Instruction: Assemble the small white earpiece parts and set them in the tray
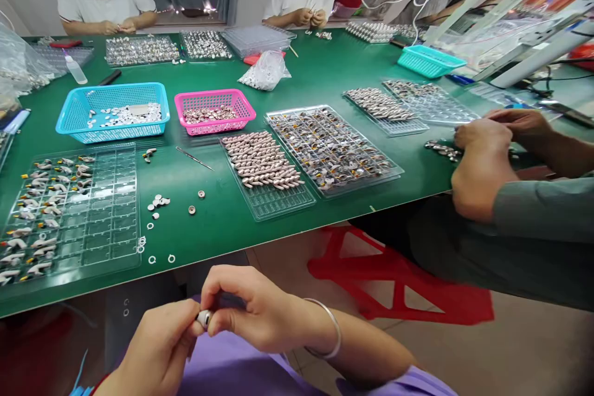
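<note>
Over my lap, below the table's front edge, both my hands meet on a small shiny earbud [204,319] with a dark window on its side. My right hand [260,312] pinches it between thumb and forefinger. My left hand [160,343] grips its other side, and its fingers partly hide it. On the table above my hands lie small white rings [152,259], white round caps [160,200] and two metallic round pieces [192,210]. At the left is a clear compartment tray [114,210] partly filled with earbud parts [39,201]. Metal tweezers [195,158] lie farther back.
A blue basket [111,134] and a pink basket [218,128] hold small parts. Trays of earbud pieces [266,161] and assemblies [329,148] stand at the middle. A co-worker's hands [487,142] work at the right, above a red stool [399,309]. Other people sit across the green table [223,235].
</note>
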The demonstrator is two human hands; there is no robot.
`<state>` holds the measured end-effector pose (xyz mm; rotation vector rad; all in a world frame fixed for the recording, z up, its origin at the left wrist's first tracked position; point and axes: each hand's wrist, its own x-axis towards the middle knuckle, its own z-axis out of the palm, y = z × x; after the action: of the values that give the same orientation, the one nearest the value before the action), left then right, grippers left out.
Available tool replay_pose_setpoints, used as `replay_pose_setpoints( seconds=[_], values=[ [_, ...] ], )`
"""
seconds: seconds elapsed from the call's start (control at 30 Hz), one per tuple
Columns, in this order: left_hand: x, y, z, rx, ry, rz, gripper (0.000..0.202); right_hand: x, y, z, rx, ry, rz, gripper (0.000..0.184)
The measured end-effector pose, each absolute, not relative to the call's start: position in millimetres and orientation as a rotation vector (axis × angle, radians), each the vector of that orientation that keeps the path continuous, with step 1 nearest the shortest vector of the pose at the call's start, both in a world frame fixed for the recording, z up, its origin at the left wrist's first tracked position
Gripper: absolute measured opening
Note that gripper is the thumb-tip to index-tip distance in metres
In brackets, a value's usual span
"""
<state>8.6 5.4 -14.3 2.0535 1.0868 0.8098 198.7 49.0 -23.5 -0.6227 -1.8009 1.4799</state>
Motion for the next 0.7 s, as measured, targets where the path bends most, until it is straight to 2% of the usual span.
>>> replay_pose_setpoints(
  seconds=[0.13, 0.33, 0.53, 0.7],
  values=[
    [6.3, 6.1, -17.0, 2.008, 1.096, 0.731, 0.032, 203.3, 48.7, -11.6, -0.629, -2.131, 1.285, 0.005],
    [4.2, 7.1, -16.2, 2.039, 1.102, 0.641, 0.027, 205.2, 50.2, -4.9, -0.579, -2.420, 1.120, 0.010],
    [7.0, 4.8, -12.0, 2.224, 1.125, 0.717, 0.024, 200.4, 49.0, -11.6, -0.505, -2.263, 1.117, 0.013],
    [10.9, 4.7, -6.4, 2.420, 1.145, 0.737, 0.024, 195.5, 44.3, -16.1, -0.555, -1.977, 1.344, 0.012]
  ],
)
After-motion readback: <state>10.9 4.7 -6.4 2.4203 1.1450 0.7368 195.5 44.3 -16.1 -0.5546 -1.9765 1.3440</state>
